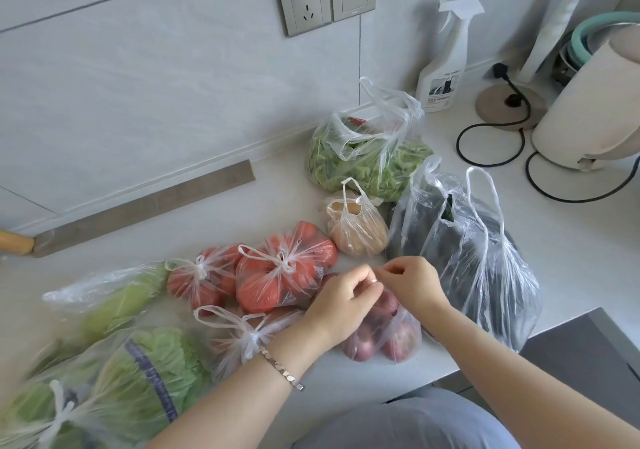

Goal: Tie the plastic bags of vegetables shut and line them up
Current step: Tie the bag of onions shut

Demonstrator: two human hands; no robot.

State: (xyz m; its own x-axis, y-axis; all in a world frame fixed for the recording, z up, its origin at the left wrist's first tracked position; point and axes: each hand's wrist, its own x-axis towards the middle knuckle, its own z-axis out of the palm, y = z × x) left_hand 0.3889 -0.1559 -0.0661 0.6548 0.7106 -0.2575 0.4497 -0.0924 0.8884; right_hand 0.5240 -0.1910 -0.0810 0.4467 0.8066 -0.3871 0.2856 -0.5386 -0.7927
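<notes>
Over onion bag [394,336], left hand [341,298], right hand [414,280] pinch (label [440,90] unreadable).

Bare countertop [207,216] lies open at centre left of the frame, between the tiled wall and two knotted tomato bags [277,275]. Bags crowd the middle: lettuce bag [363,164], potato bag [356,233], dark-greens bag [467,258] and bag of red onions [388,337]. At right, the looped black cord [458,143], kettle [588,102] and spray bottle [446,67] hem in a narrow open strip.
</notes>
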